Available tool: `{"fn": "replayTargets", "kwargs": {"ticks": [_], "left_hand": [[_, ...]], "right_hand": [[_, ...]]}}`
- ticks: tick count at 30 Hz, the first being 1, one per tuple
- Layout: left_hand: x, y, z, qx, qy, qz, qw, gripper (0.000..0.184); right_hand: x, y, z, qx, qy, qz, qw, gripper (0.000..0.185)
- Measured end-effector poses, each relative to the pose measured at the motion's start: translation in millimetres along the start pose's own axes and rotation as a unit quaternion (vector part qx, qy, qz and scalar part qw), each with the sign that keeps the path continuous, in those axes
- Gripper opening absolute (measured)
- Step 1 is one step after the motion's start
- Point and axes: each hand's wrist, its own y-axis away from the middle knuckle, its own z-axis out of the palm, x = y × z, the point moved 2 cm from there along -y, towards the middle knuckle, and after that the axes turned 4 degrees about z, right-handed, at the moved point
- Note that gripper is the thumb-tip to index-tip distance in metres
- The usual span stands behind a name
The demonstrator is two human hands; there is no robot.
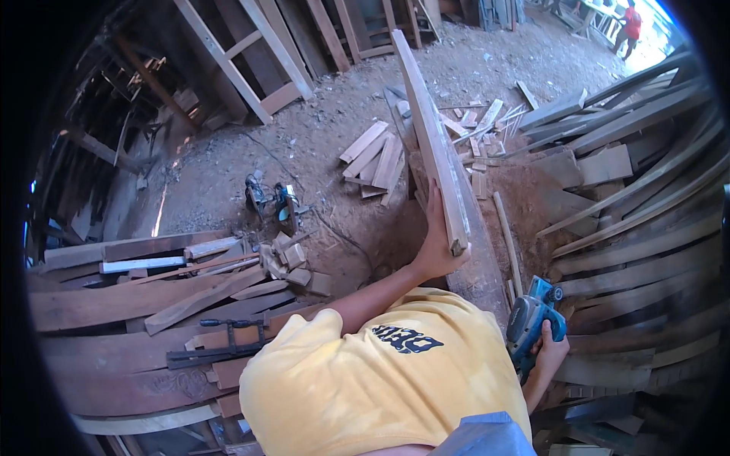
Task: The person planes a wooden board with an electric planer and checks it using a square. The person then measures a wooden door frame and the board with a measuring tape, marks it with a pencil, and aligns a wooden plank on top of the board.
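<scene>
One long squared wooden beam (435,144) gripped by left fingers (435,199); right fingers (547,328) clenched round teal planer (525,323).

Here we go: bold dark lettering (407,339) runs at a slant across the pale yellow cloth T-shirt (342,387), creased by the folds. An E shows near the start, but the full word is too distorted to read for certain.

Two hands (441,252) (550,351), one planer (531,323), one held board (433,144), one person in red (630,29).
</scene>
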Motion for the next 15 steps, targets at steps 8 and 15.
{"fn": "replayTargets", "kwargs": {"ticks": [8,15], "left_hand": [[-15.5,-8.3,-87.4,-0.120,0.098,0.040,0.987,0.111],[-7.6,-87.8,-157.1,-0.173,0.010,0.058,0.983,0.054]], "right_hand": [[-45.4,-7.1,48.6,0.026,-0.009,0.003,1.000,0.021],[-112.3,-13.8,90.7,-0.008,0.009,-0.067,0.998,0.019]]}}
